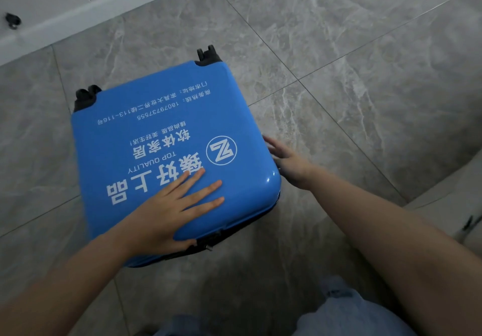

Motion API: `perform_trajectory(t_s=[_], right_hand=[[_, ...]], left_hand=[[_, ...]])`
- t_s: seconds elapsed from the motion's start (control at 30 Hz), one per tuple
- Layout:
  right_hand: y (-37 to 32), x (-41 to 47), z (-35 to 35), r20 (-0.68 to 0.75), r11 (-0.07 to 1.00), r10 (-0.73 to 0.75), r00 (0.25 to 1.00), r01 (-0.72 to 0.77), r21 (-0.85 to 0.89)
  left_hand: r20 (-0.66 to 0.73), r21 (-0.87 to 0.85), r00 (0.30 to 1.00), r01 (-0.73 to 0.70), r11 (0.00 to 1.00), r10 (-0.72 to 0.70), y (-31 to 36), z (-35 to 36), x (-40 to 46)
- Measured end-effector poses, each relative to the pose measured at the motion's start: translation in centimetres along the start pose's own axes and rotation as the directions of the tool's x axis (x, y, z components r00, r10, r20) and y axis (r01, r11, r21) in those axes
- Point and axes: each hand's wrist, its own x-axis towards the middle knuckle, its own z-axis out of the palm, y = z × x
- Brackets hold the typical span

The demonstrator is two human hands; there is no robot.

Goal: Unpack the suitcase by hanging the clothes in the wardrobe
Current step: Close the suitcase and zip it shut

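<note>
Head view: looking steeply down from the person's head, facing forward.
Nearness: hovering close above the blue suitcase (167, 158) lying on the tiled floor (365, 61).

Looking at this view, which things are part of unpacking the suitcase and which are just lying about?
Part of the job:
blue suitcase, lying flat and closed on the floor
left hand, flat on its lid
right hand, at its right side

Just lying about:
grey marble floor tiles
small black object by the white baseboard

Dim, soft light; slight motion blur, wide-angle warp.
</note>
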Motion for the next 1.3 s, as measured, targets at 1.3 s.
perform_trajectory(t_s=[1.3], right_hand=[[5.4, -1.9, 9.1, 0.177, 0.301, -0.325, 0.929, 0.279, -0.912]], left_hand=[[-0.121, -0.029, 0.973, 0.196, 0.98, -0.198, -4.0, -0.6, 8.7]])
